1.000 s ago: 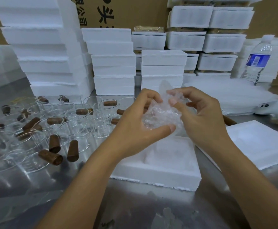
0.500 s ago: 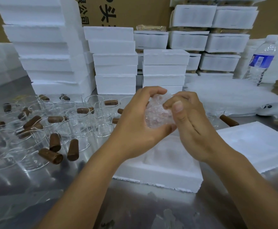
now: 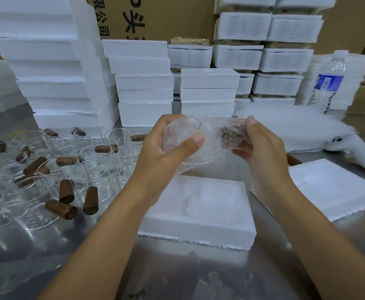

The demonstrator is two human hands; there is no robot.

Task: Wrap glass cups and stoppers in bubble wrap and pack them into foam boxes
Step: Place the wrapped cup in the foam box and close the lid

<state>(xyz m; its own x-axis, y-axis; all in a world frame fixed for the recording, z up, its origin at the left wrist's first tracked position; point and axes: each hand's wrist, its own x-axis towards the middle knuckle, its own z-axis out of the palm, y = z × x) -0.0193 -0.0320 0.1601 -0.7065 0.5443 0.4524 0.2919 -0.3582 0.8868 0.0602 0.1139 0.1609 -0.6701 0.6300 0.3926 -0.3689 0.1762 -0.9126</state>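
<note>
Both hands hold one bubble wrap bundle above an open foam box. My left hand grips its left end, thumb across the front; a glass cup seems to be inside. My right hand holds the right end, where a brown stopper shows through the wrap. Several bare glass cups and loose brown stoppers lie on the metal table to the left.
Stacks of white foam boxes line the back. A foam lid lies at the right, with a pile of wrap sheets, a water bottle and a white tool behind it. Cardboard cartons stand at the rear.
The hands have drawn apart, stretching the bundle out sideways. The right hand shifted to the right end, and the brown stopper now shows through the wrap.
</note>
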